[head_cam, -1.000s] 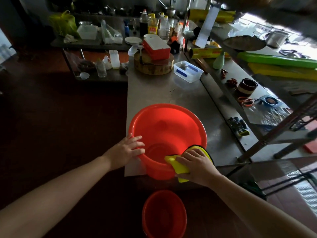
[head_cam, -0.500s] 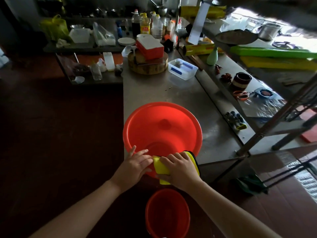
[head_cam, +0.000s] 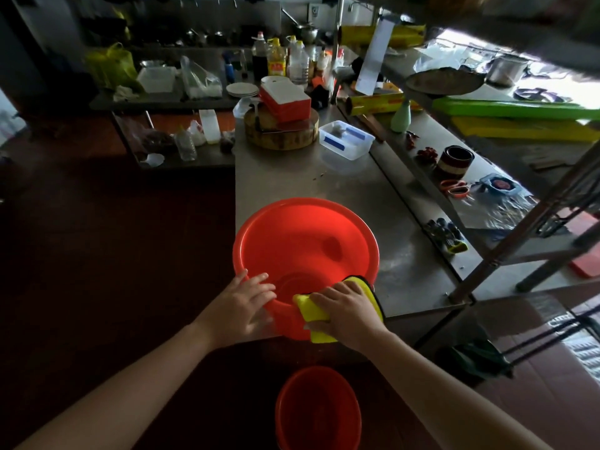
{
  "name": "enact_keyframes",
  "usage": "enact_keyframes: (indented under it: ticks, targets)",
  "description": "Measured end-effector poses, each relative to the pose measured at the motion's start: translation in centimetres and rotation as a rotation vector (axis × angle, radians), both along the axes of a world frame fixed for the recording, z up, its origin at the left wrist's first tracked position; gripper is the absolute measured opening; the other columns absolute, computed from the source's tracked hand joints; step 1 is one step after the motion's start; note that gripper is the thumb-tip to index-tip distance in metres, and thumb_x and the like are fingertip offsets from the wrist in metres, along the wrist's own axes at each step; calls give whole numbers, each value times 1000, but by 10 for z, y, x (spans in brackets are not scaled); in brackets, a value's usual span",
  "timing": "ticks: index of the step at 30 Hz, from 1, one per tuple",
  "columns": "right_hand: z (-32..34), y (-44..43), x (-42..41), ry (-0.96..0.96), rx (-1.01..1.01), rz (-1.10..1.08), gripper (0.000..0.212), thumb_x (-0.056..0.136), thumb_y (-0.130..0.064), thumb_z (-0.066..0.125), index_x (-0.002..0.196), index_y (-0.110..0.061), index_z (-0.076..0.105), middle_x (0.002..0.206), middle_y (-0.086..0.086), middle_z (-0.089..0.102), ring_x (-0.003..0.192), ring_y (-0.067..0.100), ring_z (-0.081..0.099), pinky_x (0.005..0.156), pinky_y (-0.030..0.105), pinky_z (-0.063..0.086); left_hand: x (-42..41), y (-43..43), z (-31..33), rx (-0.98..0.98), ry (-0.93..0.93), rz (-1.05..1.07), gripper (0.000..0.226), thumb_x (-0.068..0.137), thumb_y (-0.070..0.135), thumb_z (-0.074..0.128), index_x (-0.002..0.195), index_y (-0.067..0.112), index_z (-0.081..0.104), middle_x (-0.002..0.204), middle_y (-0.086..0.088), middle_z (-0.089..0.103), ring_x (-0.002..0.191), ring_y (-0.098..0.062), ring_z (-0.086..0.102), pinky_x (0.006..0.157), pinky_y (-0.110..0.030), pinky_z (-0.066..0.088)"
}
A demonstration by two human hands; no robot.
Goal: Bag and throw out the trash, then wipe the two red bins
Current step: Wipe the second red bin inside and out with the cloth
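Note:
A wide red bin (head_cam: 302, 241) sits at the near corner of the steel table (head_cam: 350, 193), overhanging its front edge. My left hand (head_cam: 243, 306) rests with spread fingers on the bin's near left rim and outer wall. My right hand (head_cam: 349, 311) holds a yellow cloth (head_cam: 313, 311) with a dark edge folded over the near rim, fingers above it and thumb on its outer flap. A second, smaller red bin (head_cam: 318, 410) stands on the dark floor right below, between my forearms.
A round wooden chopping block (head_cam: 281, 131) with a red box on it and a clear plastic tub (head_cam: 345, 139) stand farther back on the table. Bottles line the back. A metal shelf rack (head_cam: 506, 248) with small items runs along the right. Dark floor lies left.
My right hand slid the cloth left along the near rim toward my left hand, then a little back to the right. The left hand stayed on the rim.

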State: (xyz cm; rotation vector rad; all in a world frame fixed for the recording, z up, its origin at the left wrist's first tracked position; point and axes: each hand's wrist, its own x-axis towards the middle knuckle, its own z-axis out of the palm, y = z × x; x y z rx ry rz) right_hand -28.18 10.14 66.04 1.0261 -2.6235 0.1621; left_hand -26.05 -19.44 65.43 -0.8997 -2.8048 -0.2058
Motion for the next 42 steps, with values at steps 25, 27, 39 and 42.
enact_keyframes:
  ticks: [25,27,39,42]
  targets:
    - [-1,-2,-1,-138,-50,139,59,97,-68,44,142,-32,58,122,-13,66,110,15,63,96,37,48,12,24,-10,61,28,-45,47,96,45,61,132,15,62,130,4,66,132,-14,54,118,-62,22]
    - [-1,-1,1,-144,-47,145,59,99,-68,39,141,-33,58,121,-14,66,110,13,63,98,33,44,13,31,-14,101,56,-22,38,96,39,64,127,17,64,124,7,68,127,-12,58,119,-62,23]
    - [16,42,-35,-179,32,107,63,88,-64,60,136,-23,65,128,-2,67,119,24,63,104,42,50,-56,-55,29,-199,-70,17,39,101,32,51,140,32,53,155,8,43,153,-20,21,123,-60,6]
    - [18,20,-31,-177,15,66,60,87,-63,64,133,-24,67,122,-2,69,114,26,65,100,42,51,-42,-23,29,-164,-102,-50,47,95,38,49,139,26,56,152,6,48,150,-17,27,123,-58,8]
